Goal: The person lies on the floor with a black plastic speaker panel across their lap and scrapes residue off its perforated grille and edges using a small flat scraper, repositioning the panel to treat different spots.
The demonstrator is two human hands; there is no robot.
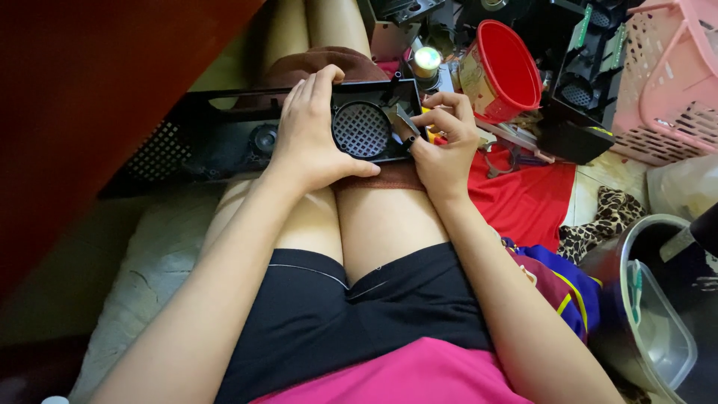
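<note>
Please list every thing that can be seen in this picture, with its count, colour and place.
speaker panel: one, black, long, across the knees
round grille: one, black, in the panel's right end
bucket: one, red, tilted, upper right
basket: one, pink, top right corner
cloth: one, red, floor at right
leopard-print fabric: one, brown, right
plastic tub: one, clear, lower right
left hand: on the panel
right hand: pinching a small dark part at the panel's right edge

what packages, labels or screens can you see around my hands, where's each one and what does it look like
Red round tin with a pale printed paper label on its side: beyond the right hand, tilted, open mouth showing.
Clear plastic tub with a pale strip label near its rim: lower right, beside the right arm.
No screens or signs in view.
</note>
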